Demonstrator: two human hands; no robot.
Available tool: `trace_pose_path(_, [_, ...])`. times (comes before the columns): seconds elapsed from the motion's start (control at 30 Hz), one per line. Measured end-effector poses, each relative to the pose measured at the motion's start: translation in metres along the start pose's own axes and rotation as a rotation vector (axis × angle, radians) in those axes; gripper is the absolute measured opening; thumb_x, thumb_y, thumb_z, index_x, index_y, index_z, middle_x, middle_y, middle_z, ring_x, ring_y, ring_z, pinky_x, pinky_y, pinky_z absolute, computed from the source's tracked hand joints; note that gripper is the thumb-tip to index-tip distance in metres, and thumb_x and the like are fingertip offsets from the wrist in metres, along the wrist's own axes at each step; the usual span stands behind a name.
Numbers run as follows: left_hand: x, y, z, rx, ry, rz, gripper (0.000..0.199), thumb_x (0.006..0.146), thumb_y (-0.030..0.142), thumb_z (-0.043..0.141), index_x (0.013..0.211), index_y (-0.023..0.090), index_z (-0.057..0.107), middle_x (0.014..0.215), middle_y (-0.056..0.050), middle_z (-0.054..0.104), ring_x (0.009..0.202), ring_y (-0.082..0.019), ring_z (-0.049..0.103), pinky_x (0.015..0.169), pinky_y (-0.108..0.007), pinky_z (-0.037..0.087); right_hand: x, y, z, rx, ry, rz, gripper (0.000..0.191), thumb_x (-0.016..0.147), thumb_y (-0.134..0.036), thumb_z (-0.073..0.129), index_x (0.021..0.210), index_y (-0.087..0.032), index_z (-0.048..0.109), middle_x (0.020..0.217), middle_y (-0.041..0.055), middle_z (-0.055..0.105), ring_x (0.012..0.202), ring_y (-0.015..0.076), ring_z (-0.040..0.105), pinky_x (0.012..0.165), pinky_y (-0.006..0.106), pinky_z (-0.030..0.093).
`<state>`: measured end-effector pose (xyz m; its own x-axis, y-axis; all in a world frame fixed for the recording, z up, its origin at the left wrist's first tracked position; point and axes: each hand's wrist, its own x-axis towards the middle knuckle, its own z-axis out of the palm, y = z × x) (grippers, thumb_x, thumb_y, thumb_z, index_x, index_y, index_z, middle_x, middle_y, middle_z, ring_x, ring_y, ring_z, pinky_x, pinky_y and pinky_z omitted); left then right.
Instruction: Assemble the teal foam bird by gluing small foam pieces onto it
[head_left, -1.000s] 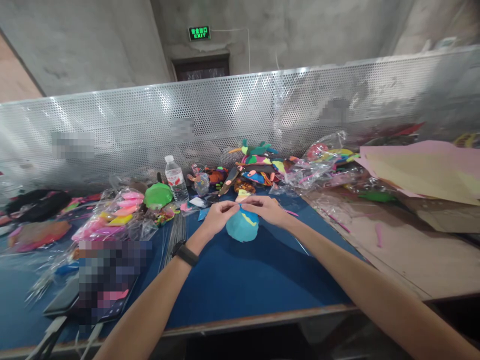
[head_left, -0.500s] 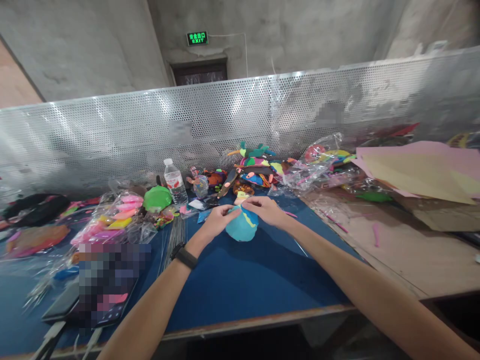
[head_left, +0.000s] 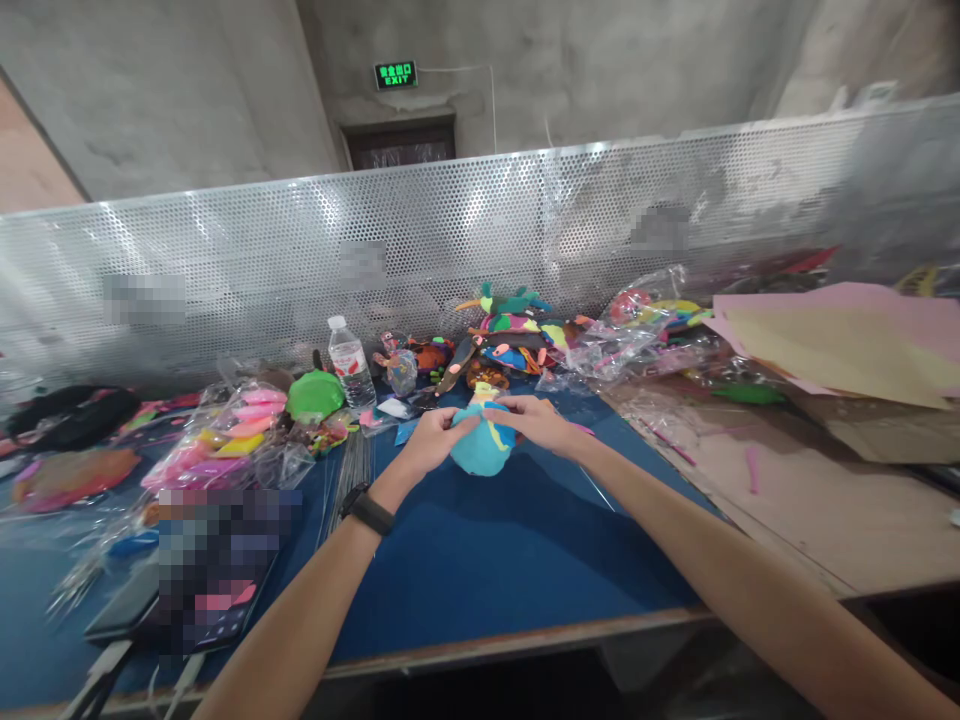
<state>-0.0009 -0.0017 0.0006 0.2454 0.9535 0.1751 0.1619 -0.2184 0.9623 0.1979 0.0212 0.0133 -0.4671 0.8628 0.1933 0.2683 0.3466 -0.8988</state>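
Observation:
Between my hands, above the blue tabletop, is a rounded light-blue clay figure (head_left: pixel 480 453) with a wavy yellow strip and a darker blue patch on its right side. A pale yellow piece (head_left: pixel 484 394) shows at its top. My left hand (head_left: pixel 439 440), with a black band on the wrist, is closed on the figure's left edge, thumb pressed on its front. My right hand (head_left: pixel 538 424) grips the upper right side, its thumb and fingers near the yellow strip. The fingertips behind the figure are hidden.
Behind my hands lie several colourful clay models (head_left: pixel 510 340) and a water bottle (head_left: pixel 351 362). On the left are a green clay dome (head_left: pixel 315 396), bagged clay, thin wires (head_left: pixel 352 480) and a partly blurred device. Pink and yellow sheets (head_left: pixel 840 335) lie right; a perforated metal panel (head_left: pixel 450 230) stands behind.
The clay figure has tilted and risen slightly, so less of the dark blue patch shows. My right fingers have shifted a little lower along its side; my left hand stays on it.

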Motion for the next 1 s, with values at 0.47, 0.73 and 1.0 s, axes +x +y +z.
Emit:
trace_pose_path(0.47, [0.0019,-0.0034,0.0009,-0.002,-0.022,0.055,0.033,0.08,0.045,0.065,0.093,0.014,0.068,0.084,-0.005,0.069,0.07,-0.014,0.059,0.063,-0.024,0.045,0.0027,0.0046,0.003,0.0,0.025,-0.107,0.038,0.079,-0.05,0.063,0.095,-0.016,0.072,0.088,0.0054,0.067,0.078,0.0174,0.057,0.066,0.028,0.043])
trace_pose_path(0.73, [0.0022,-0.0066,-0.0014,0.004,0.025,0.087,0.026,0.082,0.041,0.063,0.089,0.016,0.064,0.078,-0.002,0.065,0.063,-0.011,0.056,0.055,-0.021,0.042,0.0012,0.0034,0.0015,-0.007,0.015,-0.127,0.036,0.081,-0.048,0.061,0.091,-0.015,0.071,0.081,0.0045,0.065,0.071,0.0151,0.055,0.063,0.027,0.041])
trace_pose_path(1.0, [0.0008,-0.0026,0.0017,0.044,-0.014,0.188,0.03,0.085,0.036,0.06,0.106,0.016,0.065,0.093,-0.008,0.071,0.082,-0.018,0.065,0.073,-0.028,0.05,0.0032,0.0074,0.0017,-0.016,-0.003,-0.112,0.037,0.082,-0.048,0.06,0.093,-0.015,0.071,0.08,0.0043,0.065,0.069,0.0143,0.054,0.06,0.025,0.039])
